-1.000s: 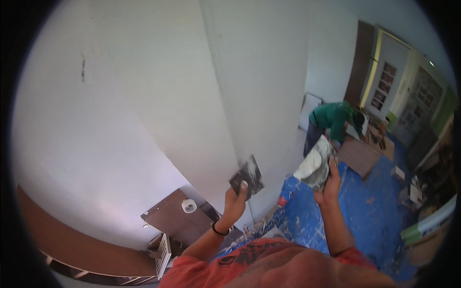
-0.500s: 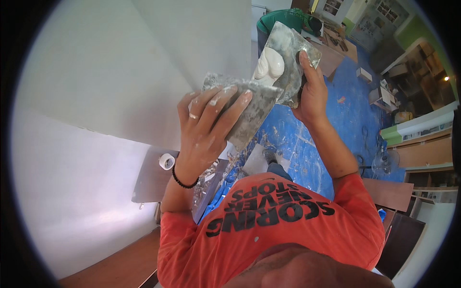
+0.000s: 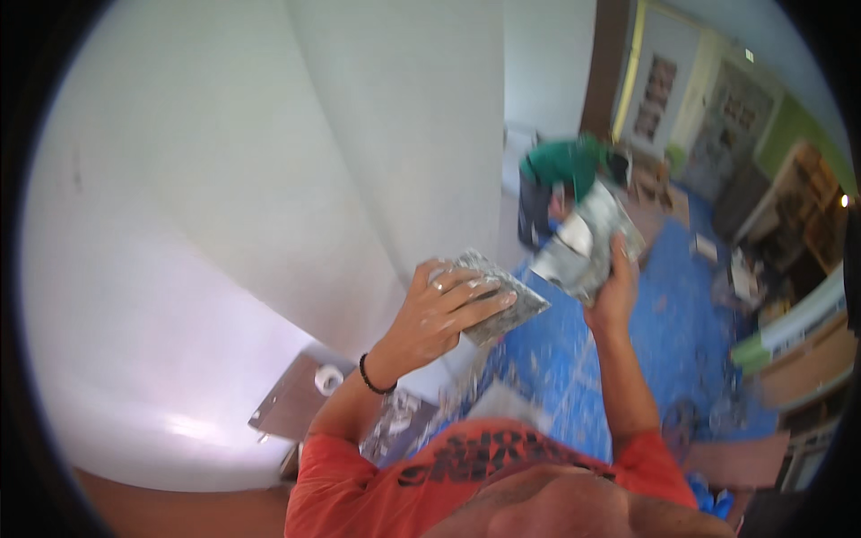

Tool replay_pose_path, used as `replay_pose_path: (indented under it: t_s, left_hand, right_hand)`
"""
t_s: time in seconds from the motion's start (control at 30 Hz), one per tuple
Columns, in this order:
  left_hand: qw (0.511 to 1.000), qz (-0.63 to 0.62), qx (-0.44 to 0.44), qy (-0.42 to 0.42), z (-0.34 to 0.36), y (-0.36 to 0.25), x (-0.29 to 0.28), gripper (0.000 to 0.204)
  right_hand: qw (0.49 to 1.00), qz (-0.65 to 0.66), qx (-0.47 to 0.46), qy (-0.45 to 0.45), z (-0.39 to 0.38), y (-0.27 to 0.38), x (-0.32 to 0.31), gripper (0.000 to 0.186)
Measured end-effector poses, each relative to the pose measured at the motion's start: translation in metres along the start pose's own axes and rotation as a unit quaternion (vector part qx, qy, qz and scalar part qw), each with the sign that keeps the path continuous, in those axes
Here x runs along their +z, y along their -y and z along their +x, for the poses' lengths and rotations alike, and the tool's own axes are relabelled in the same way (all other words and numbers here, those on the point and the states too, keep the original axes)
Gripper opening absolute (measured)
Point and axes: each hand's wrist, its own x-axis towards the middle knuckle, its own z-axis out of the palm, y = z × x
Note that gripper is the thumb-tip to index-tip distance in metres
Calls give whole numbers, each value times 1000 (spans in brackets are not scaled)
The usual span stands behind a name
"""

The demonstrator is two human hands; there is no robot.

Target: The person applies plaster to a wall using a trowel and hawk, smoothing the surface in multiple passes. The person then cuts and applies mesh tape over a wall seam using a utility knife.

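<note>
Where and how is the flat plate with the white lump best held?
Grip the plate by its right edge, coming from the lower right, as the right hand does: it looks flat, and the white lump lies toward its left, so fingers there should likely stay clear.

Glare brightens the wall (image 3: 170, 359); detail seems motion-blurred.

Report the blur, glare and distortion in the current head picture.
Head view: the grey plate in the right hand and the co-worker look blurred; glare brightens the wall at lower left; fisheye distortion bows straight edges; the picture's corners are black.
</note>
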Motion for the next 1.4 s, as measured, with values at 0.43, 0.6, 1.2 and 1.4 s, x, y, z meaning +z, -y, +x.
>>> replay_pose_path:
  t_s: [0.43,0.6,1.2,1.4]
  left_hand:
    - [602,-311,85,-730,292,49,-176,28]
    - [540,-176,95,-818,374,52,-208,35]
    - [565,51,134,-813,355,25,-225,47]
    - [527,280,134,-791,378,63,-273,63]
  right_hand:
    - [999,-8,4,-42,-11,54,-103,52]
    - [994,-31,-6,-103,-25,99,-158,54]
    - [976,-59,-65,-201,-46,136,-213,64]
    - [971,-46,-66,-224,-53,131,-214,64]
